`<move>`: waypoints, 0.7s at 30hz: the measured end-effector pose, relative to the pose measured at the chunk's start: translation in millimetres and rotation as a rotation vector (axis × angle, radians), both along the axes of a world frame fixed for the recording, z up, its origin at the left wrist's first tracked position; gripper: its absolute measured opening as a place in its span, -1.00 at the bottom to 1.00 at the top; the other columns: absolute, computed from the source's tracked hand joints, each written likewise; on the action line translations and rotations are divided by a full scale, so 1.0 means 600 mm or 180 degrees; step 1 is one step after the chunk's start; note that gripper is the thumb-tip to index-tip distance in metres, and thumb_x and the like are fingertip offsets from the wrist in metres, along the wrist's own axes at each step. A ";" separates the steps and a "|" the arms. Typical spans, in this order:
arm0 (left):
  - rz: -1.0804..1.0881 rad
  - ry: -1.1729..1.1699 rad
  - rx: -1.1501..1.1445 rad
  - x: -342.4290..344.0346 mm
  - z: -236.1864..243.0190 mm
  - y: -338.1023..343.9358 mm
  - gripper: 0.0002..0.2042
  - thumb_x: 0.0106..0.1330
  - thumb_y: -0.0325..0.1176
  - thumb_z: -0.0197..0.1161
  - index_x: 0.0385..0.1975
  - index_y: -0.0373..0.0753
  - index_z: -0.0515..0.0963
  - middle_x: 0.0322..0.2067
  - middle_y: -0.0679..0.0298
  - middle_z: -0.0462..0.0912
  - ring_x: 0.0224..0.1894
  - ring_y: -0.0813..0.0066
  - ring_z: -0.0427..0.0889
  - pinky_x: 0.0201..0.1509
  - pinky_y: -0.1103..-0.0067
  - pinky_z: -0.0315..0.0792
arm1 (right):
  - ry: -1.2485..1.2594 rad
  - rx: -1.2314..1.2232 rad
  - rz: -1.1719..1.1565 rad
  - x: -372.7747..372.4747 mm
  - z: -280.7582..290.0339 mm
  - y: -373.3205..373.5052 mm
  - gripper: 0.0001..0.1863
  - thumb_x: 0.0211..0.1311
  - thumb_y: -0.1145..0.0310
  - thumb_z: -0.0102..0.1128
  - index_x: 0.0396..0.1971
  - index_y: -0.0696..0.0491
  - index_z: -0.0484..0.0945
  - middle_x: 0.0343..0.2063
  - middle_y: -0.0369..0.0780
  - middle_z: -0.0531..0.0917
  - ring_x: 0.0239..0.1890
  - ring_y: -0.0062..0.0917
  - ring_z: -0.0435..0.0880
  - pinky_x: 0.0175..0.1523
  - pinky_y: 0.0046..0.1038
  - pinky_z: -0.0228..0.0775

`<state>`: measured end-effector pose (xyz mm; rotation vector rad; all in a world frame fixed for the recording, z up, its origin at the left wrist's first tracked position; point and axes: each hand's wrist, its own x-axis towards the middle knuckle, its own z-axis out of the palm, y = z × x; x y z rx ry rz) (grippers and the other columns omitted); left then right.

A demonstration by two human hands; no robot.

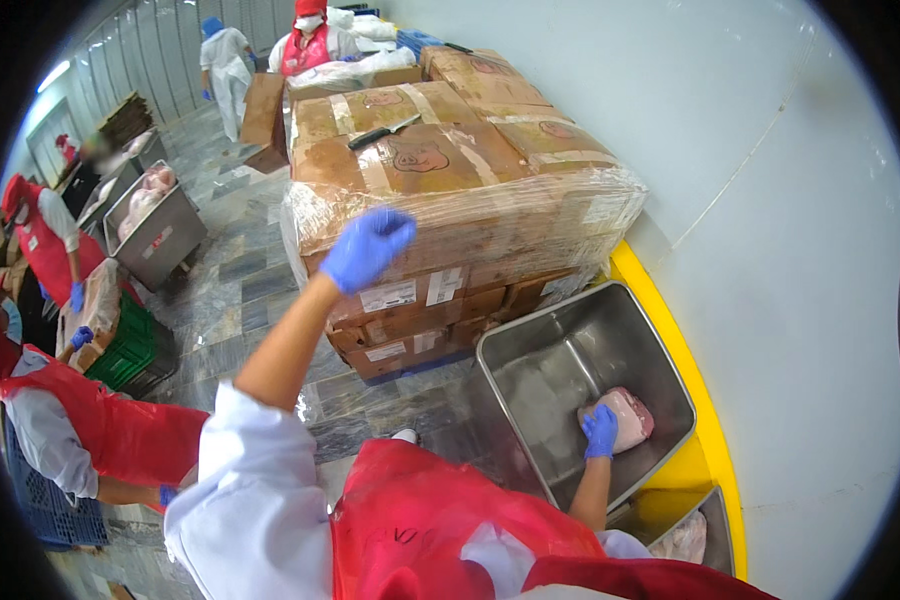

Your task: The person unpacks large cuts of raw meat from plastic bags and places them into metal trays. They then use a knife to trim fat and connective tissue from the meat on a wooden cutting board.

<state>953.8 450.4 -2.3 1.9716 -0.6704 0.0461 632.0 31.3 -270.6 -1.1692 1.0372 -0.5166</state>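
Observation:
My left hand [370, 248], in a blue glove, is raised before the plastic-wrapped stack of cardboard boxes [420, 310], fingers curled; I cannot make out anything in it. A black-handled knife [370, 135] lies on the top boxes. At lower right, my right hand [600, 430], also gloved, grips a pale pink piece of meat [630, 420] inside a steel tub [485, 360]. A second steel bin [720, 520] below it holds more pale meat [685, 538].
A yellow curb [690, 350] runs along the white wall [780, 250]. Co-workers in red aprons [130, 430] stand at left by a green crate [120, 350] and blue crates [50, 500]. Grey carts of meat [165, 250] are behind them. Another person [225, 75] is at the back.

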 end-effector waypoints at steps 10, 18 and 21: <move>0.0313 -0.1111 0.2537 0.478 -0.003 -0.025 -0.56 0.29 0.01 0.05 0.00 -0.15 0.55 -0.12 -0.08 0.58 -0.08 -0.04 0.57 -0.02 0.25 0.44 | 0.0162 -0.0259 -0.1702 -0.145 0.035 0.223 -0.66 0.16 0.27 0.22 -0.10 0.08 0.47 -0.39 -0.31 0.52 -0.45 -0.63 0.46 -0.39 -0.57 0.34; 0.0990 -0.0941 0.3208 0.653 -0.100 -0.007 -0.53 0.30 -0.03 0.03 -0.16 -0.39 0.53 -0.14 -0.18 0.57 -0.07 -0.13 0.56 -0.03 0.15 0.42 | 0.0620 -0.0087 -0.3189 -0.332 0.026 0.382 -0.52 0.12 0.17 0.25 -0.01 0.13 0.45 -0.21 -0.23 0.57 -0.35 -0.56 0.55 -0.33 -0.55 0.37; 0.0731 -0.0788 0.3180 0.672 -0.104 -0.034 -0.57 0.33 -0.09 0.00 -0.15 -0.42 0.51 -0.16 -0.22 0.56 -0.12 -0.16 0.57 -0.09 0.15 0.44 | 0.0594 0.0014 -0.3605 -0.407 0.012 0.461 -0.50 0.12 0.15 0.25 0.00 0.12 0.43 -0.19 -0.21 0.56 -0.34 -0.53 0.56 -0.32 -0.54 0.38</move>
